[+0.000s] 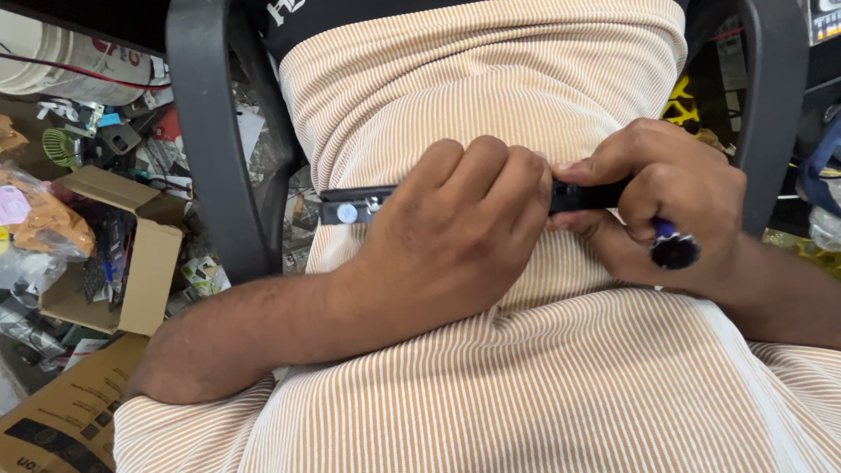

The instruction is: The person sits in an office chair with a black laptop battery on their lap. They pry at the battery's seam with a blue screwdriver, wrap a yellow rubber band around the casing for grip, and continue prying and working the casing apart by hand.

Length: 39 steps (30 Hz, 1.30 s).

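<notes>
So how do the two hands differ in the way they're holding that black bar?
The left hand wraps over the middle of the black bar, knuckles up, hiding it; the right hand pinches the bar's other end with its fingertips. The right hand also holds a tool with a dark round end; the left holds only the bar. Both are bare and closed on the same bar, over the lap.
</notes>
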Tool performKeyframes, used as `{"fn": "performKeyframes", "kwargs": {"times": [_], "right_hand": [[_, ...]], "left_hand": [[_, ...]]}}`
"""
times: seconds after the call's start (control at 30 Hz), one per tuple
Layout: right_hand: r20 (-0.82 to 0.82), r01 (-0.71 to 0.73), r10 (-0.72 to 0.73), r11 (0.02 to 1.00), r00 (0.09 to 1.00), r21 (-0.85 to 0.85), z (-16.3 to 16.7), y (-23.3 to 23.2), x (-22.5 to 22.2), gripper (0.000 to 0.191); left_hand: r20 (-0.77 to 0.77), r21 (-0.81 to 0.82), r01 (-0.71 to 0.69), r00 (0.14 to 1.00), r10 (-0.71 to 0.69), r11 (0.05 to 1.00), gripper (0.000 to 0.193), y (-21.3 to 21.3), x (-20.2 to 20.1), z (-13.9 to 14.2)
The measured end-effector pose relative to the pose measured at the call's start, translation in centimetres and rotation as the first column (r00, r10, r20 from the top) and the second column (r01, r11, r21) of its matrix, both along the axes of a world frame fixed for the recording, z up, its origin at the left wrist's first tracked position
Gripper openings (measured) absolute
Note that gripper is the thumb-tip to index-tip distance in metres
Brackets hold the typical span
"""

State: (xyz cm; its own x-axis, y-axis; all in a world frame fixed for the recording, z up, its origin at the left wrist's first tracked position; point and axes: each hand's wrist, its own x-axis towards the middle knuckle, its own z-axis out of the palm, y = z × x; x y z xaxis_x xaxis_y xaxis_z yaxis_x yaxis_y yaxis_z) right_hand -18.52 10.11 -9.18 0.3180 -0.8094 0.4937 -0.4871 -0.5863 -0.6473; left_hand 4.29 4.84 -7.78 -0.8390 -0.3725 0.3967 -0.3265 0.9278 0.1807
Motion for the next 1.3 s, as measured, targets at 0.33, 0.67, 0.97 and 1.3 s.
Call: {"fn": "performKeyframes", "kwargs": {"times": [0.33, 0.67, 0.97, 1.3], "right_hand": [[-0.048, 0.024, -0.022, 0.998, 0.999, 0.052, -0.8, 0.5, -0.4, 0.050], [0.143, -0.038, -0.015, 0.931, 0.990, 0.362, 0.6, 1.4, -2.1, 0.055], [0.282, 0.144, -0.216, 0.956, 0.935, 0.255, -2.6, 4.9, -0.6, 0.053], [0.385, 0.062, -0.146, 0.973, 0.911, 0.223, -2.9, 3.8, -0.9, 0.053]], "left_hand": [[-0.136, 0.177, 0.036, 0.991, -0.012, 0.983, 0.016, -0.5, -0.3, -1.6], [-0.225, 0.197, 0.093, 0.973, -0.047, 0.976, 0.016, -0.4, 0.6, -1.0], [-0.206, 0.065, 0.157, 0.968, -0.141, 0.985, 0.005, -0.2, 0.6, -0.3], [-0.184, 0.077, 0.141, 0.975, -0.125, 0.987, 0.010, -0.2, 0.3, -0.4]]}}
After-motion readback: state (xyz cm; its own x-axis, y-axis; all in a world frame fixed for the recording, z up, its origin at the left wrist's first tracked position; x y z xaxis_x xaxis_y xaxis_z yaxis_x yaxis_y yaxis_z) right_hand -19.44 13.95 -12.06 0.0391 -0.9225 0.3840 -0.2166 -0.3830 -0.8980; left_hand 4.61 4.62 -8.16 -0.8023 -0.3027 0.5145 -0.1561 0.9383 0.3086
